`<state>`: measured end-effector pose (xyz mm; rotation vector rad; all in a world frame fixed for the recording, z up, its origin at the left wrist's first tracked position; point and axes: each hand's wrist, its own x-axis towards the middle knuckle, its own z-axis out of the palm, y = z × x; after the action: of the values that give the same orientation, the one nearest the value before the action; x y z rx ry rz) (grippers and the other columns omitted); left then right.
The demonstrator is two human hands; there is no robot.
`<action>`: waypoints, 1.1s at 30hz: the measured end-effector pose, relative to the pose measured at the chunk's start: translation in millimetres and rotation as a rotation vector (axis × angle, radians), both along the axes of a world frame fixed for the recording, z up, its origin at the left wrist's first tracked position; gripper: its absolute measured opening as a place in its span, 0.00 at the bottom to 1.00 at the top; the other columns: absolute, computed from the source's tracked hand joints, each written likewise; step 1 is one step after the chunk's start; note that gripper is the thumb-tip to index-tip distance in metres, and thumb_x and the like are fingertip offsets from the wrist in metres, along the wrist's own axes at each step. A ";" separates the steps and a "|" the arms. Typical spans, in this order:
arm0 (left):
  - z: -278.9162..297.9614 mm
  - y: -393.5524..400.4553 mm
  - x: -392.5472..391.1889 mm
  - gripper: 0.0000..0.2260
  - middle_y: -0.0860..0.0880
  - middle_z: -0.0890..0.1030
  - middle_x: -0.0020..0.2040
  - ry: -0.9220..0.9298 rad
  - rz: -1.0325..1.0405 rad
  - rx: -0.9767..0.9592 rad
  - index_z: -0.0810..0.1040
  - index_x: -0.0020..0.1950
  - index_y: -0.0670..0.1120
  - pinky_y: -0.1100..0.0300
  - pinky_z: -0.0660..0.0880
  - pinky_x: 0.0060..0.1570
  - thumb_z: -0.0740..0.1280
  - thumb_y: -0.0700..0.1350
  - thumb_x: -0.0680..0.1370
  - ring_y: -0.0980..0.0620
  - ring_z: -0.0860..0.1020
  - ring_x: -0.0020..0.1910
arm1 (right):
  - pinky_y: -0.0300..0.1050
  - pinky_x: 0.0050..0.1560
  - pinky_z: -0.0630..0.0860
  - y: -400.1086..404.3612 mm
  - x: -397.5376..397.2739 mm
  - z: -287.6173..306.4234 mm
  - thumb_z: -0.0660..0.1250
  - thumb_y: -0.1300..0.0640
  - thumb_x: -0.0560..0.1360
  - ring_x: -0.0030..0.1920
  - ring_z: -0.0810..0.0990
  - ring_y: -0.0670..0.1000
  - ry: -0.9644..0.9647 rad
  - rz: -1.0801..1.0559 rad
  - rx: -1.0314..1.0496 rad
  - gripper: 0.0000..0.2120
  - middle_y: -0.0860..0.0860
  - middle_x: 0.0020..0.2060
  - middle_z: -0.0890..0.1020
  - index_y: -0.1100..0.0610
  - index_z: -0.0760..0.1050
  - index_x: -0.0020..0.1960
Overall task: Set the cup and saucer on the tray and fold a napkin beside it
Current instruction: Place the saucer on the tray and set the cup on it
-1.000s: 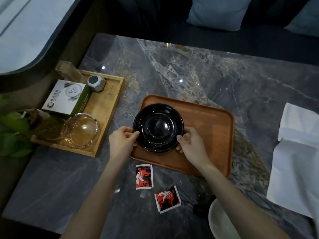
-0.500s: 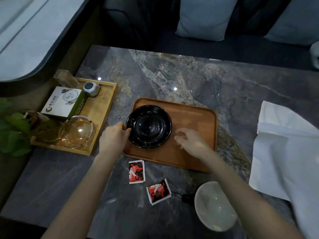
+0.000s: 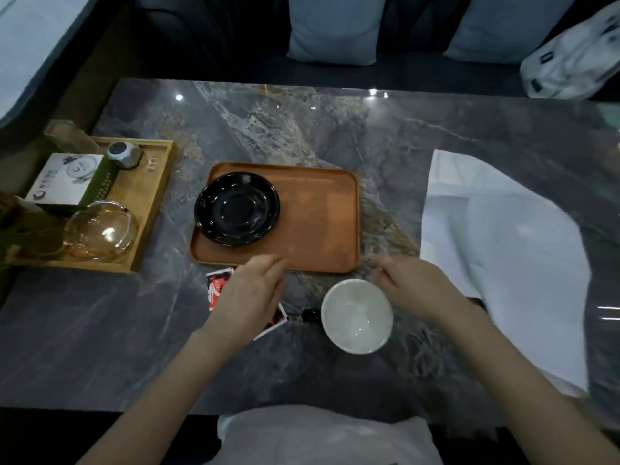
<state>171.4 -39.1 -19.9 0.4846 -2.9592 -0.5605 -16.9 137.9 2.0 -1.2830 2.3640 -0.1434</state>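
Standing on the table (image 3: 402,135) just in front of the tray (image 3: 318,229), the cup (image 3: 356,316) lies between 2 empty hands, its handle pointing left; the loosely open right hand (image 3: 416,286) is touching-close, the open left hand (image 3: 250,297) farther. The saucer (image 3: 237,208) sits on the tray's left half.

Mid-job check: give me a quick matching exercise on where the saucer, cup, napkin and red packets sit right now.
Things:
1. black saucer
2. white cup
3. white napkin
4. red packets

Places:
A. on the table just in front of the tray's near edge, between the two hands
B. partly hidden under the left hand
C. on the left part of the wooden tray
D. spread unfolded on the table right of the tray

Pairs: 1-C, 2-A, 3-D, 4-B
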 end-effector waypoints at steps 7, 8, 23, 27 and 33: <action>-28.0 54.6 15.3 0.26 0.43 0.72 0.67 -0.145 -0.084 0.156 0.68 0.69 0.41 0.54 0.65 0.66 0.56 0.47 0.72 0.45 0.71 0.66 | 0.50 0.52 0.75 46.1 27.1 -23.7 0.55 0.49 0.79 0.57 0.77 0.56 -0.265 -0.080 -0.006 0.22 0.53 0.60 0.77 0.47 0.56 0.72; -30.4 59.0 15.6 0.24 0.44 0.71 0.68 -0.150 -0.059 0.192 0.66 0.70 0.42 0.56 0.63 0.68 0.59 0.45 0.74 0.45 0.70 0.67 | 0.48 0.51 0.74 49.4 29.8 -23.2 0.55 0.51 0.79 0.56 0.77 0.55 -0.291 -0.099 -0.027 0.24 0.52 0.59 0.77 0.46 0.53 0.73; -16.1 57.5 -0.1 0.12 0.42 0.84 0.49 -0.092 0.221 0.443 0.80 0.55 0.42 0.52 0.77 0.50 0.67 0.35 0.72 0.45 0.81 0.49 | 0.44 0.45 0.69 30.0 23.8 -7.6 0.58 0.65 0.74 0.50 0.74 0.53 -0.438 -0.161 -0.120 0.17 0.54 0.51 0.77 0.58 0.70 0.63; 1.8 41.3 -2.1 0.11 0.47 0.84 0.43 -0.058 0.214 0.437 0.81 0.53 0.42 0.66 0.73 0.42 0.68 0.35 0.72 0.52 0.81 0.43 | 0.55 0.50 0.79 13.6 14.1 10.6 0.58 0.63 0.73 0.51 0.78 0.56 -0.493 -0.181 -0.169 0.20 0.56 0.54 0.79 0.57 0.69 0.65; 31.6 6.2 -4.9 0.05 0.39 0.76 0.31 -0.021 0.306 0.331 0.74 0.37 0.34 0.57 0.66 0.31 0.67 0.35 0.70 0.46 0.71 0.30 | 0.52 0.47 0.78 -28.0 0.3 34.4 0.61 0.61 0.75 0.48 0.79 0.54 -0.536 -0.196 -0.247 0.16 0.52 0.47 0.79 0.57 0.70 0.62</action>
<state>166.5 -32.9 11.7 0.9555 -2.7357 -1.0116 -16.6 109.9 36.4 -0.9543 2.0327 -0.7609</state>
